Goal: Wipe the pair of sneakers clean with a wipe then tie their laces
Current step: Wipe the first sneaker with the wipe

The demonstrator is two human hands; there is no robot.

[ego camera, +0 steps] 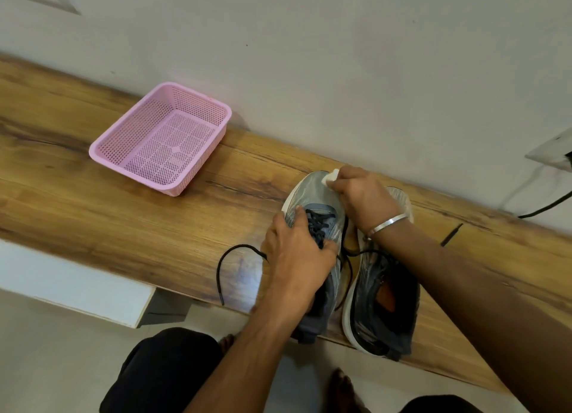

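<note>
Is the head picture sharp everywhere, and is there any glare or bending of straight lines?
In the head view, the wooden shelf carries a pale glare patch left of the left hand; the shelf's straight edges look tilted and bowed by the wide lens; the pink basket is fairly sharp; the right hand with the wipe looks slightly soft.

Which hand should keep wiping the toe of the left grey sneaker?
Right. The right hand already pinches the white wipe against the toe of the grey mesh sneaker; the left hand grips that sneaker over its black laces, steadying it on the wooden shelf.
</note>
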